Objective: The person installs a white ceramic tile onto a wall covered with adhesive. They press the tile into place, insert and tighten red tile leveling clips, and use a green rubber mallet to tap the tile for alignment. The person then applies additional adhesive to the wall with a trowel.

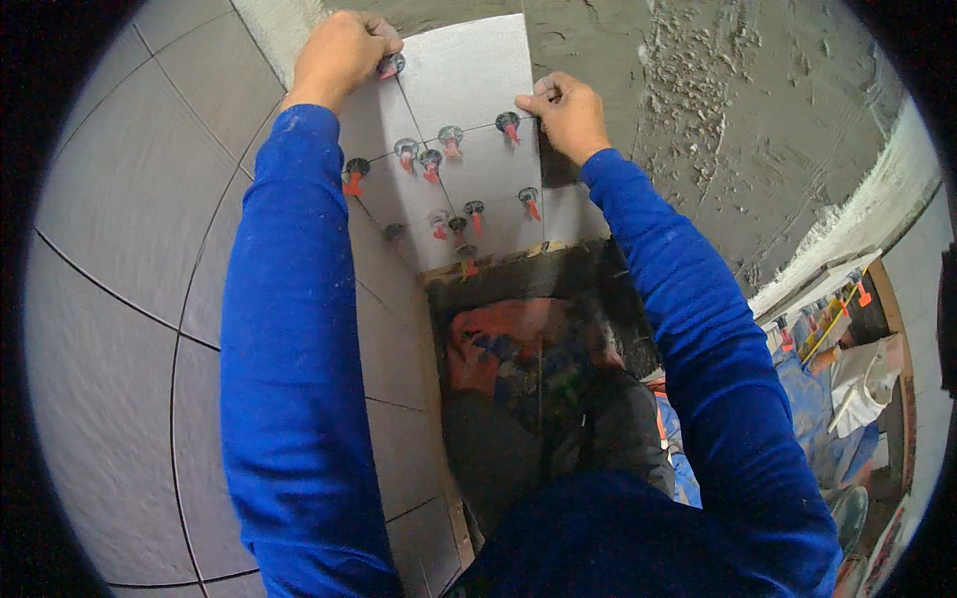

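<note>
A pale grey-white tile (465, 75) stands at the top of a small tiled patch. At its upper left corner is my left hand (339, 58), thumb and fingers closed just above a tile leveling clip (391, 66); what they hold is hidden. My right hand (572, 118) pinches the tile's right edge. Just below these fingertips sits another leveling clip (508, 127), black and round with a red handle. Several more such clips, including a red-tipped one (431, 163), dot the joints between the tiles.
Large grey tiles (130, 199) cover the left side. Rough grey mortar (688, 140) spreads to the upper right. Below the patch is a dark recess edged with wood, my legs (493, 439) beside it. At right lie a white bag (865, 384), blue sheeting and loose clips.
</note>
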Action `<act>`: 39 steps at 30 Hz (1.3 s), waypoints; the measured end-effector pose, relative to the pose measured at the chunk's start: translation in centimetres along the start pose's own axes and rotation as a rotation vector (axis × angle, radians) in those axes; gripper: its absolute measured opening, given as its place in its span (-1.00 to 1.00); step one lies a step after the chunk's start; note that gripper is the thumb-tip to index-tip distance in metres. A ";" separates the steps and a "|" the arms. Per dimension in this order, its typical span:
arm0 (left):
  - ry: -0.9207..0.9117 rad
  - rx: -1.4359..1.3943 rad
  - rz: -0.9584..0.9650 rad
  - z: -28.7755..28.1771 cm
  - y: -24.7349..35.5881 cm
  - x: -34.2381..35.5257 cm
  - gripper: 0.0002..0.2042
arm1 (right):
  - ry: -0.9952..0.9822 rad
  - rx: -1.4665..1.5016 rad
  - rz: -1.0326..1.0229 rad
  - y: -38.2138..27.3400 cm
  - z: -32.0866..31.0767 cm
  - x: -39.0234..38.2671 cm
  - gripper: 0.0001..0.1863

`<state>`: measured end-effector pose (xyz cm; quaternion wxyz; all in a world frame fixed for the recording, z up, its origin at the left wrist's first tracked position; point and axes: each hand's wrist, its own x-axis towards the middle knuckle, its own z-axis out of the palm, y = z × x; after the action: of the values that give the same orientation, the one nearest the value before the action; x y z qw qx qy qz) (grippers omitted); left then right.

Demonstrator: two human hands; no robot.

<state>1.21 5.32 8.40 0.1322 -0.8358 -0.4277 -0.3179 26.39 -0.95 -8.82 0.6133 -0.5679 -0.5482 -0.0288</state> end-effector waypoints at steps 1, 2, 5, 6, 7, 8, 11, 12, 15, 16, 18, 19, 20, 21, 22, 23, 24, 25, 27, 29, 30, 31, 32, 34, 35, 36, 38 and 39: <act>0.018 0.008 0.006 0.0 0.2 0.0 -0.79 | 0.003 0.008 0.001 -0.1 -0.1 -0.1 -0.67; 0.015 -0.055 -0.030 -0.1 0.3 0.0 -0.84 | 0.007 0.010 0.012 -0.3 -0.1 -0.2 -0.67; 0.006 -0.171 -0.090 -0.4 0.7 0.0 -0.91 | -0.007 0.033 0.016 -0.5 -0.2 -0.3 -0.68; 0.005 -0.163 -0.083 -0.5 0.9 -0.1 -0.91 | -0.004 0.025 0.014 -0.5 -0.2 -0.3 -0.69; 0.004 -0.155 -0.075 -0.6 1.0 -0.1 -0.91 | -0.007 0.018 0.018 -0.5 -0.2 -0.3 -0.69; 0.001 -0.155 -0.082 -0.6 1.2 -0.1 -0.91 | 0.000 0.013 0.013 -0.5 -0.1 -0.3 -0.70; -0.010 -0.165 -0.113 -0.9 1.5 -0.2 -0.91 | 0.013 0.068 0.046 -0.4 0.1 -0.4 -0.71; -0.015 -0.174 -0.128 -1.0 1.6 -0.2 -0.91 | 0.023 0.085 0.035 -0.4 0.2 -0.4 -0.71; -0.004 -0.150 -0.125 -1.0 1.7 -0.3 -0.91 | 0.023 0.097 0.055 -0.4 0.3 -0.5 -0.71; 0.004 -0.133 -0.115 -1.0 1.7 -0.2 -0.92 | 0.019 0.094 0.063 -0.4 0.3 -0.5 -0.71; -0.005 -0.138 -0.112 -0.9 1.6 -0.2 -0.91 | 0.036 0.102 0.080 -0.4 0.4 -0.7 -0.71; -0.009 -0.141 -0.114 -0.9 1.5 -0.2 -0.91 | 0.056 0.114 0.087 -0.5 0.4 -0.8 -0.71; 0.004 -0.150 -0.091 -0.9 1.5 -0.3 -0.91 | 0.074 0.125 0.094 -0.6 0.5 -1.0 -0.71; 0.017 -0.159 -0.068 -0.9 1.5 -0.3 -0.91 | 0.071 0.119 0.093 -0.6 0.5 -1.1 -0.71; 0.031 -0.167 -0.043 -1.0 1.5 -0.4 -0.91 | 0.069 0.113 0.093 -0.7 0.5 -1.2 -0.71; 0.017 -0.187 -0.051 -1.0 1.6 -0.4 -0.91 | 0.064 0.106 0.104 -0.7 0.5 -1.2 -0.71; 0.004 -0.207 -0.056 -1.0 1.7 -0.4 -0.90 | 0.057 0.116 0.100 -0.7 0.4 -1.2 -0.70; -0.010 -0.227 -0.056 -1.0 1.9 -0.3 -0.89 | 0.049 0.125 0.109 -0.7 0.4 -1.2 -0.70; -0.008 -0.259 -0.087 -1.0 2.1 -0.5 -0.88 | 0.042 0.111 0.103 -0.6 0.3 -1.2 -0.69; -0.007 -0.266 -0.087 -0.8 2.0 -0.5 -0.88 | 0.043 0.069 0.070 -0.3 0.3 -1.2 -0.68; -0.006 -0.257 -0.071 -0.7 1.8 -0.5 -0.89 | 0.043 0.082 0.074 -0.2 0.3 -1.2 -0.69; -0.002 -0.248 -0.055 -0.6 1.6 -0.4 -0.89 | 0.044 0.097 0.076 -0.1 0.4 -1.3 -0.70; -0.033 -0.200 -0.048 -0.5 1.2 -0.2 -0.89 | 0.046 0.125 0.052 0.0 0.5 -1.3 -0.71; -0.087 -0.077 -0.032 -0.2 0.3 0.2 -0.79 | 0.065 0.100 0.048 0.1 0.8 -1.4 -0.71; -0.036 -0.102 -0.045 -0.1 -0.2 0.4 -0.79 | 0.073 0.086 0.064 0.1 0.8 -1.3 -0.71; 0.017 -0.106 -0.053 0.0 -0.7 0.4 -0.79 | 0.081 0.093 0.036 0.1 0.9 -1.2 -0.71; 0.082 -0.106 -0.075 -0.2 -1.7 0.5 -0.79 | 0.070 0.072 0.077 0.0 0.8 -1.4 -0.72; 0.095 -0.103 -0.088 -0.3 -1.9 0.6 -0.79 | 0.086 0.051 0.069 -0.1 0.8 -1.4 -0.72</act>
<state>-0.22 6.70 8.90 0.0953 -0.8057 -0.4405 -0.3843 25.25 -1.26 -9.91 0.6512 -0.5688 -0.5021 -0.0180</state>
